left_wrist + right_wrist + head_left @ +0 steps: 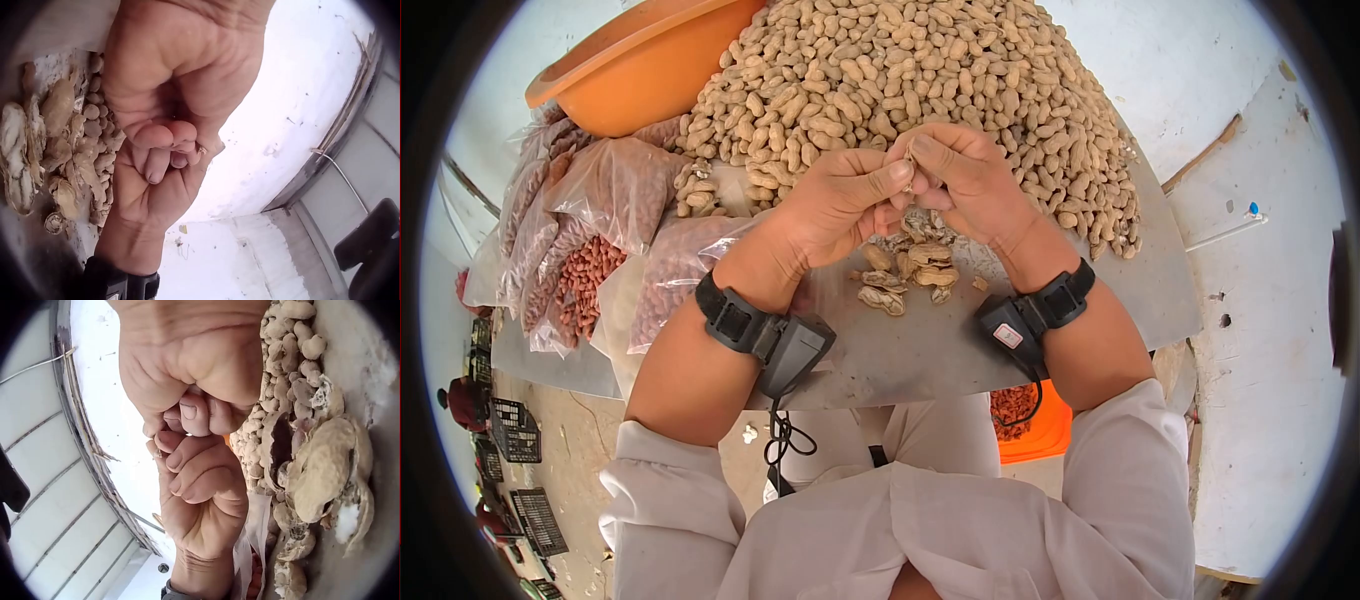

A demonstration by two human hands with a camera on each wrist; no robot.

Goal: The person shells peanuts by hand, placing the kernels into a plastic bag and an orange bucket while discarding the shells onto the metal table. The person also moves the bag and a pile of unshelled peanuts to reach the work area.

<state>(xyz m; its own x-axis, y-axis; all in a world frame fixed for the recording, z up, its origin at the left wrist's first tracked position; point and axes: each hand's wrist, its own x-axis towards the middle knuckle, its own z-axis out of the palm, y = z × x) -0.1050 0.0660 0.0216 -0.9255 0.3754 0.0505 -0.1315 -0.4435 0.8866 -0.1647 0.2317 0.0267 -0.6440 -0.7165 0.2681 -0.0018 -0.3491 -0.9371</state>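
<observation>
My left hand (840,195) and right hand (975,185) meet at the front of a big peanut heap (880,80). Between thumbs and fingertips they pinch a small tan peanut shell (910,170), mostly covered by the fingers. A bit of that shell shows at the fingertips in the left wrist view, and the other fingers of both hands are curled in. Just below the hands, opened peanut shells (933,265) lie in a small pile on the grey table (880,350). The right wrist view shows these split shells (325,469) close beside the hands.
An orange basin (620,80) leans at the back left. Clear plastic bags (625,190) of reddish peanut kernels (585,280) crowd the table's left side. Under the front edge stands an orange container (1040,430) with red-brown bits. Black crates (515,430) sit on the floor at left.
</observation>
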